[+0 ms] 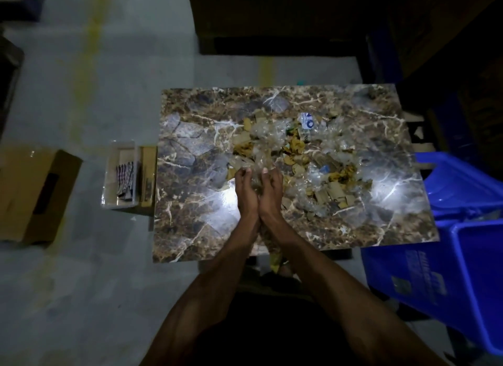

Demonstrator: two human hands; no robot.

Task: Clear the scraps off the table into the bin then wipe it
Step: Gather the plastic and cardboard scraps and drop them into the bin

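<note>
Both hands meet over the marbled table, heels pressed together and fingers curled inward, so that the left hand and the right hand form one cupped grip around a clump of clear plastic scraps at the near edge of the pile. The grip is partly closed on that clump; how much lies inside it cannot be told. The rest of the scraps, crumpled clear film, torn brown card and yellowish bits, lies spread across the middle and right of the table, beyond and to the right of the hands. The blue bin stands on the floor just beside the table's right near corner. Left of the table, a clear box holding a checked cloth stands beside its edge, and a cardboard box lies well apart on the grey floor.
</note>
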